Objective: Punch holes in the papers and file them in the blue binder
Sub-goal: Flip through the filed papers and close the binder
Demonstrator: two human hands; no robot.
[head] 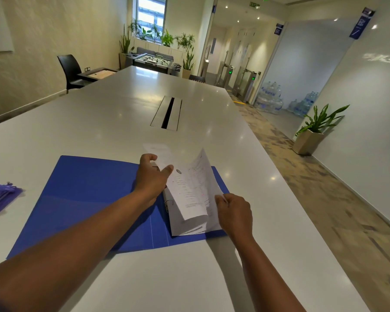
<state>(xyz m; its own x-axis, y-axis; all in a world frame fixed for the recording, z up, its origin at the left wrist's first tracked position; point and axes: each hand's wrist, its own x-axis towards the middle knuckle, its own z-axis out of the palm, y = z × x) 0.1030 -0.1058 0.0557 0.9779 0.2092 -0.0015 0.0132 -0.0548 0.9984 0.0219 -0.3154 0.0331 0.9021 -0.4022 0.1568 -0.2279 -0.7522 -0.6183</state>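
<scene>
Papers (pixel 190 190) lie curled over the open blue binder's (pixel 88 199) right half on the table (pixel 99 113). We judge filing under way: our left hand (pixel 152 176) and right hand (pixel 233 210) pinch opposite edges; next, holes must meet the rings (pixel 169 203).

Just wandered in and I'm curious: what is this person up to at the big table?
A person is filing white printed papers into an open blue binder lying flat on the long white table. The left hand holds the sheets' far end, the right hand pinches the near edge. A purple hole punch sits untouched to the left.
</scene>
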